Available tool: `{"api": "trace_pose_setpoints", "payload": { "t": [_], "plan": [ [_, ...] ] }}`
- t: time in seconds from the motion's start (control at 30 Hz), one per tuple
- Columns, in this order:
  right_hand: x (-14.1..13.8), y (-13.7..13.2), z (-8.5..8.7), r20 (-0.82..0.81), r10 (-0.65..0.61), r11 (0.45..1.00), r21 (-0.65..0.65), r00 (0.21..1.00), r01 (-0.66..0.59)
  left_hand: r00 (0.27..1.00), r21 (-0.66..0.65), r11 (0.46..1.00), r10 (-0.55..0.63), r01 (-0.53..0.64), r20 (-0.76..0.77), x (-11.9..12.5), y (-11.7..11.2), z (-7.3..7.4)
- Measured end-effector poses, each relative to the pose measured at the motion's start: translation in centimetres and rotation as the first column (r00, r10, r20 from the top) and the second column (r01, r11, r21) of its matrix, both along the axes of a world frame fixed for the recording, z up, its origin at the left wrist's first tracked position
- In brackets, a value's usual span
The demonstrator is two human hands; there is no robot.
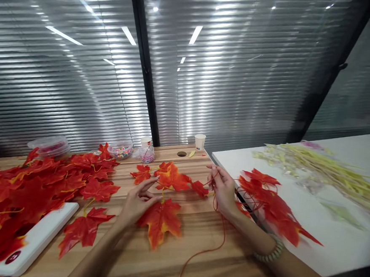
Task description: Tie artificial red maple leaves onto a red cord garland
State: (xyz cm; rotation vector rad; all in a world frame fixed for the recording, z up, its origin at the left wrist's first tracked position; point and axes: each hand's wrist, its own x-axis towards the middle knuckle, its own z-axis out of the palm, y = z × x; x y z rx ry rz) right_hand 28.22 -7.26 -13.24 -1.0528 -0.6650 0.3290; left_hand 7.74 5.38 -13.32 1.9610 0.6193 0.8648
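My left hand is beside a red-orange artificial maple leaf, thumb and fingers apart, its thumb tip near the leaf's yellow stem. Just beyond its fingertips lie more joined maple leaves on the wooden table. Thumb and fingers of my right hand are pinched on a thin red cord. That cord trails down across the wood towards the front edge, and more of it loops to the right of my wrist. Part of the cord inside the fingers is hidden.
A heap of red maple leaves covers the left side, partly over a white oblong device. Bead tubs and a paper cup stand at the back. On the white table lie leaves and yellow strips.
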Motion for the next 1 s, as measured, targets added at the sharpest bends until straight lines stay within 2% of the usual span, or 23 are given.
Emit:
{"api": "trace_pose_setpoints", "payload": {
  "t": [0.27,0.43,0.53,0.7,0.83,1.0],
  "plan": [
    [-0.4,-0.2,-0.3,0.155,-0.037,0.999,-0.003,0.987,0.037,0.995,-0.078,0.997,0.004,0.004,0.101,-0.4,0.6,0.8],
    [-0.6,0.0,-0.9,0.249,-0.030,0.999,-0.012,0.968,0.034,0.964,-0.136,0.984,0.143,-0.115,0.222,-0.2,0.1,1.8],
    [-0.8,0.1,-1.1,0.377,0.064,0.996,-0.077,0.924,-0.038,0.920,-0.172,0.954,0.285,-0.245,0.269,-0.9,-0.1,3.0],
    [-1.5,0.2,-1.2,0.474,0.273,0.961,-0.179,0.837,-0.212,0.869,-0.227,0.883,0.455,-0.412,0.192,-4.0,0.9,5.5],
    [-1.9,0.3,-1.1,0.427,0.387,0.922,-0.177,0.817,-0.344,0.836,-0.235,0.840,0.528,-0.489,0.147,-7.0,1.6,6.5],
    [-2.0,0.2,-0.6,0.273,0.466,0.884,-0.183,0.842,-0.430,0.845,-0.232,0.842,0.521,-0.487,0.120,-9.5,1.3,6.3]
  ]
}}
